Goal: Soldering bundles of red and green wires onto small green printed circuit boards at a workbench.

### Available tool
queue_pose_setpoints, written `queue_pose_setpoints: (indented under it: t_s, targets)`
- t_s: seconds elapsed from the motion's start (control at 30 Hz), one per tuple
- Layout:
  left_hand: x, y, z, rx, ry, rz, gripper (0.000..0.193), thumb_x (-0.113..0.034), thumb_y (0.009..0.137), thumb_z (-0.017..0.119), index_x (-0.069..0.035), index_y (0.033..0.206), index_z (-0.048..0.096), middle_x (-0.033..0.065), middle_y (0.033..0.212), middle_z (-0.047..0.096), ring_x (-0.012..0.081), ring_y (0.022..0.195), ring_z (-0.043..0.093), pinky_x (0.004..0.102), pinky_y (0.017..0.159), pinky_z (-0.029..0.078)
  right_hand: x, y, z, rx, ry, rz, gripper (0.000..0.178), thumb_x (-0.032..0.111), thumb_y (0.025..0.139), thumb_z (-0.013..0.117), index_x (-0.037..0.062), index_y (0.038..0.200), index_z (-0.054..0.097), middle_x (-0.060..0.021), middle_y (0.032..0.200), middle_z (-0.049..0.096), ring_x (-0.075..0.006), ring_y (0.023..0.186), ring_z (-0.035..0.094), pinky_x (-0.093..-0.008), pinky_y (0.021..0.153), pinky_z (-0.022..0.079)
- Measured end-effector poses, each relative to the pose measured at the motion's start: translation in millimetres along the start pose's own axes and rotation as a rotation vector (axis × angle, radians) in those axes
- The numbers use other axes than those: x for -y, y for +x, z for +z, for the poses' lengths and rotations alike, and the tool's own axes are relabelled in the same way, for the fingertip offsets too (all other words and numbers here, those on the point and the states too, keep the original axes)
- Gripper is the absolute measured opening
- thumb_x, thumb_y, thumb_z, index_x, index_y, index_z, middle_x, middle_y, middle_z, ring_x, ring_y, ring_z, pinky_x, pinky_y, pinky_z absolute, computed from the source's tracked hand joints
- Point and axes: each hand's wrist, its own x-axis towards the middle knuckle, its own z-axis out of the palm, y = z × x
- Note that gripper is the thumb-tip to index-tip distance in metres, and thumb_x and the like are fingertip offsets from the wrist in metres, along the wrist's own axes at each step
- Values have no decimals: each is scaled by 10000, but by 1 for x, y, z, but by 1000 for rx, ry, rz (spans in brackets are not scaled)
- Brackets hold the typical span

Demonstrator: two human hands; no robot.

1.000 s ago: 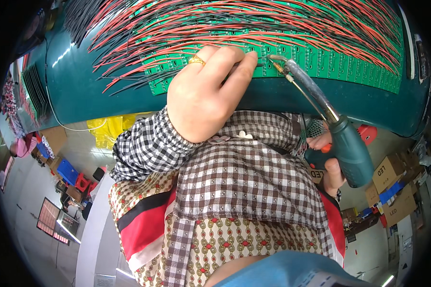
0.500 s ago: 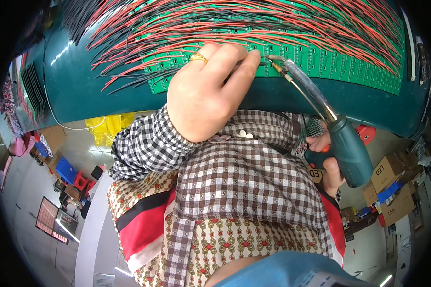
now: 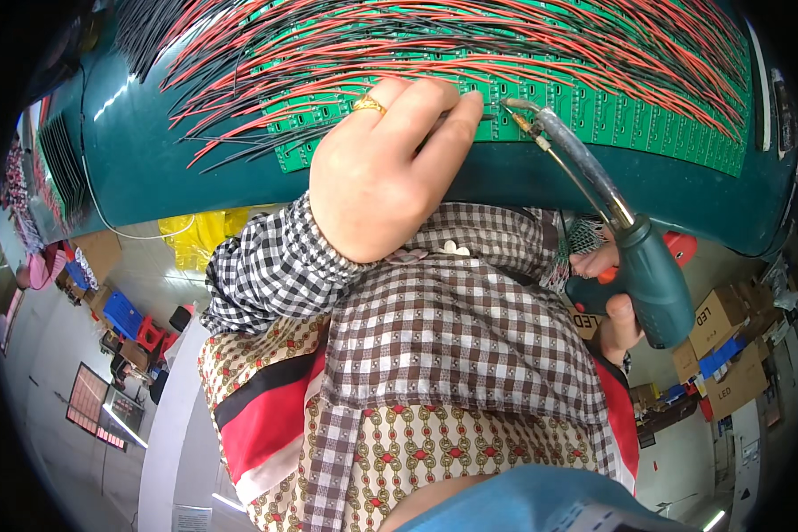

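My left hand (image 3: 390,168), with a gold ring, is pinched at the front edge of a green circuit board panel (image 3: 665,133). A thin black wire (image 3: 488,117) pokes out past its fingertips; the rest runs under the hand. My right hand (image 3: 621,324) is wrapped round the handle of a dark green soldering gun (image 3: 656,288), which hides part of the fingers. The gun's bent tip and thin feed tube point at the board, just right of my left fingertips. Whether the tip touches the board I cannot tell. Rows of red and black wires (image 3: 372,66) lie across the panel.
The panel lies on a dark green table (image 3: 151,177) with a curved-looking front edge. A stack of dark boards (image 3: 59,168) stands at the left. A yellow plastic bag (image 3: 199,244) hangs below the edge. Cardboard boxes (image 3: 736,355) are at the right.
The soldering gun has shifted slightly right, its tip a little farther from my left fingertips. My left hand has stayed in place.
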Motion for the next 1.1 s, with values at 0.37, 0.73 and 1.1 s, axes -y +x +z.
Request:
queue_pose_setpoints:
  t_s: [0.37,0.73,1.1]
  targets:
    - [2,3,-3,-52,-35,40,354,-50,662,602,30,1006,628,101,914,551,232,767,551,311,652,488,-4,1,-9,-65,51,-88,826,516,822,594,-138,1276,374,-189,981,603,-324,864,651,-400,743,561]
    - [9,-6,-5,19,-3,-13,386,-63,673,577,25,1047,618,109,953,567,242,782,565,317,672,493,0,1,7,-123,91,4,846,524,760,666,-93,1277,402,-186,1025,598,-295,908,637,-334,658,541]
    - [7,-2,-3,5,-21,-20,332,-78,676,595,-19,1001,633,70,920,570,210,768,572,294,621,485,-2,3,5,-14,17,-104,808,470,818,599,-164,1269,380,-175,918,588,-248,792,597,-371,718,518]
